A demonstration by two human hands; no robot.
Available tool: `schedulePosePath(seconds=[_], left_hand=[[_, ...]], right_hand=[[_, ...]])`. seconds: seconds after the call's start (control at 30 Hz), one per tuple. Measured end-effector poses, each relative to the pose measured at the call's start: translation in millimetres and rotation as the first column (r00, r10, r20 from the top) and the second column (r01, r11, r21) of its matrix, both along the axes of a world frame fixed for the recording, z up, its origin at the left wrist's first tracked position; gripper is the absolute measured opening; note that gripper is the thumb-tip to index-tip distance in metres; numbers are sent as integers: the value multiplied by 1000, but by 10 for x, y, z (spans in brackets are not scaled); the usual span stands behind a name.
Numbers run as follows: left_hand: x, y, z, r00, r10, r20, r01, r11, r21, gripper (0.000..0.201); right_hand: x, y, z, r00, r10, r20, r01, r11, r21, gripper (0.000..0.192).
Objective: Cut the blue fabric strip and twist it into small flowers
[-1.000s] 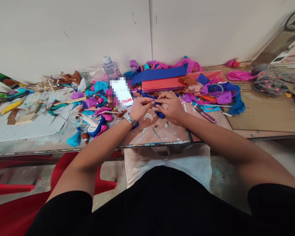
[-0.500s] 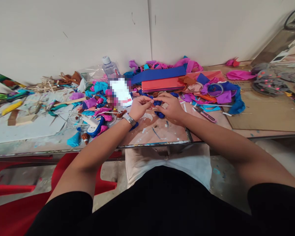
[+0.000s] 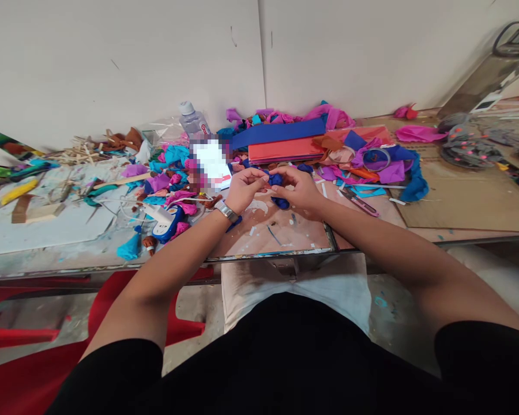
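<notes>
Here, both hands meet over the middle of the desk (image 3: pixel 285 236), pinched together on a small piece of dark blue paper (image 3: pixel 277 180). The left hand (image 3: pixel 245 189), with a watch (image 3: pixel 227 211) on its wrist, closes its fingertips on the near side of the piece; the right hand (image 3: pixel 298 187) grips the other side, fingers curled in tight. A further crumple of the same blue paper (image 3: pixel 281 202) lies on the desk just below the hands. Behind them sit a flat red sheet (image 3: pixel 281 150) and a long blue sheet (image 3: pixel 279 131), amid pink, purple and turquoise scraps. A plastic bottle (image 3: pixel 193 122) stands near the wall, and a roll of tape (image 3: pixel 375 158) lies to the right.
</notes>
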State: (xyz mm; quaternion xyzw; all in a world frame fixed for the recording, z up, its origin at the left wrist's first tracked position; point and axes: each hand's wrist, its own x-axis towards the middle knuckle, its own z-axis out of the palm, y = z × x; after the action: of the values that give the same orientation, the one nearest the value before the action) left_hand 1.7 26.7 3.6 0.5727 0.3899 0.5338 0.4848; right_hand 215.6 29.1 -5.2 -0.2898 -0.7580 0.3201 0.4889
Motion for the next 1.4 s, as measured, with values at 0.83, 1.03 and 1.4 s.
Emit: schedulePosePath(seconds=[0.83, 1.03, 1.4], left_hand=[[13, -12, 17, 997, -25, -71, 33, 994, 106, 61], [-9, -30, 49, 994, -45, -104, 60, 987, 146, 54], [0, -22, 16, 995, -80, -53, 84, 993, 77, 54]], right_hand=[[24, 19, 38, 987, -119, 113, 105, 987, 119, 34], [31, 37, 12, 993, -91, 81, 84, 993, 86, 39], [45, 34, 11, 997, -59, 58, 52, 991, 127, 31]])
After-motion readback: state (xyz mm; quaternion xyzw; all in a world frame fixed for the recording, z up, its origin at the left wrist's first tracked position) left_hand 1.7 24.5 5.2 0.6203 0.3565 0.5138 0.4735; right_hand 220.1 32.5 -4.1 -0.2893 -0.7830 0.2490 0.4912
